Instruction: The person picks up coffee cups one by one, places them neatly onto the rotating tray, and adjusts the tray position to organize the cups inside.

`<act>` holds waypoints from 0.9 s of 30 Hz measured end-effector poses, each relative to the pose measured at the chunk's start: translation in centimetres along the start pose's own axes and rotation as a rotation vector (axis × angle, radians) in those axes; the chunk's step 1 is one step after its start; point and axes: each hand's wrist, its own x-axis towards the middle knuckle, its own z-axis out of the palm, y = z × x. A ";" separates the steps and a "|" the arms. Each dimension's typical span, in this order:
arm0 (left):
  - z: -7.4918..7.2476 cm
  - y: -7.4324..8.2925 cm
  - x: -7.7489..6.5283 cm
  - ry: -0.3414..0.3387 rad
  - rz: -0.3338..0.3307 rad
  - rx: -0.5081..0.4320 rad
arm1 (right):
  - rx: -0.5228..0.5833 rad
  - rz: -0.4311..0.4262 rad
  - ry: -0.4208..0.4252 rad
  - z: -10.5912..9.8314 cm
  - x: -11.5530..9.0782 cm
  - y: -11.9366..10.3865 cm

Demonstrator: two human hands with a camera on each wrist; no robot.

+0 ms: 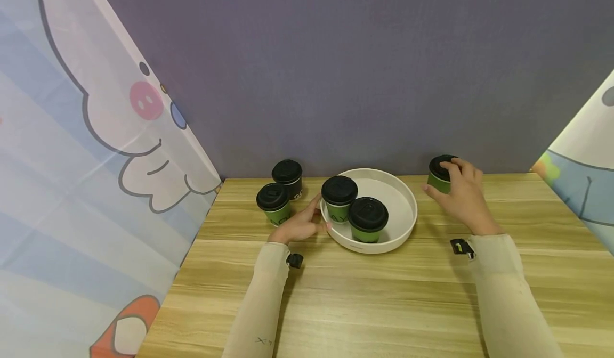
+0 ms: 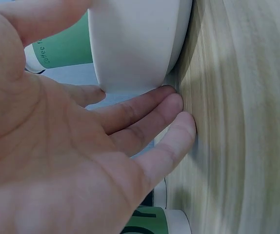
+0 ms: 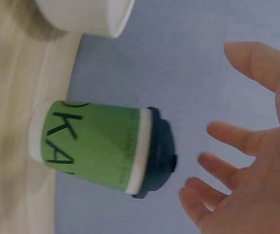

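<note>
A round white tray [image 1: 404,187] holds two green paper cups with black lids, a rear cup [image 1: 339,190] and a front cup [image 1: 368,217]. My left hand [image 1: 299,226] is at the tray's left side, its fingers extended along the outer wall and its thumb by the rim; the left wrist view shows the fingertips [image 2: 171,102] low beside the tray wall. On the right, my right hand [image 1: 462,195] hovers around the lid of another green cup [image 1: 438,179]. The right wrist view shows spread fingers apart from that upright cup [image 3: 96,146].
Left of the tray stand a black cup [image 1: 288,179] and a green cup [image 1: 273,203], both lidded, close to my left hand. A grey panel [image 1: 345,81] rises behind the wooden table [image 1: 374,299]. A cartoon-printed curtain [image 1: 96,187] hangs at the left.
</note>
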 end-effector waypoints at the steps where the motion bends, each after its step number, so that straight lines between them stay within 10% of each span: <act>1: 0.0 0.0 0.0 0.000 0.002 0.004 | 0.001 0.006 -0.003 0.1 0.0 0.2; 27: 0.3 0.0 0.4 0.089 -0.042 0.077 | -0.092 0.040 -0.069 0.6 0.4 2.9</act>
